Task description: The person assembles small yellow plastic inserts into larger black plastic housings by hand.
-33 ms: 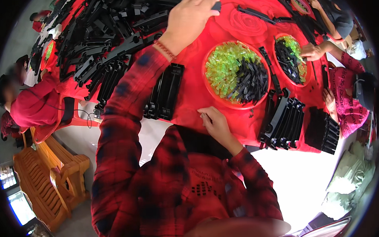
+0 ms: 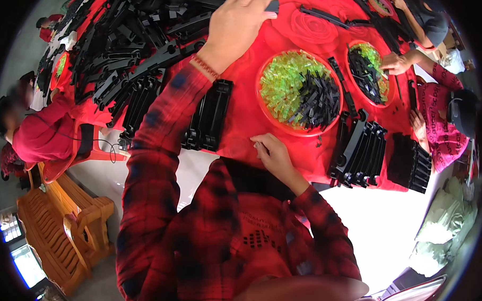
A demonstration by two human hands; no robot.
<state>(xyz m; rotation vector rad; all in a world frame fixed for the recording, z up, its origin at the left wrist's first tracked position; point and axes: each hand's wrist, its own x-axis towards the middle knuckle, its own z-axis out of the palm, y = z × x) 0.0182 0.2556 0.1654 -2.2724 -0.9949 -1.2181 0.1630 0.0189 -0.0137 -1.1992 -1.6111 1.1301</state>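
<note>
- Left hand (image 2: 239,26) stretched to the top centre of the frame, grip clenched on a black plastic piece (image 2: 271,6) poking out right of the knuckles.
- Right hand (image 2: 273,152) rests low centre on the red worktop (image 2: 244,102), fingers pinched together; whether they hold anything, I cannot tell.
- Red bowl (image 2: 260,91) of green and black parts lies just above the right hand.

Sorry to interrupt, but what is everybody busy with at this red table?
A person in a red plaid shirt leans over the red table. Their left hand reaches far out and closes on a black plastic piece beside a big heap of black parts. Their right hand rests near the table edge, pinching something too small to identify. A red bowl of green and black bits sits between them. Another person's hand works at a second bowl.
</note>
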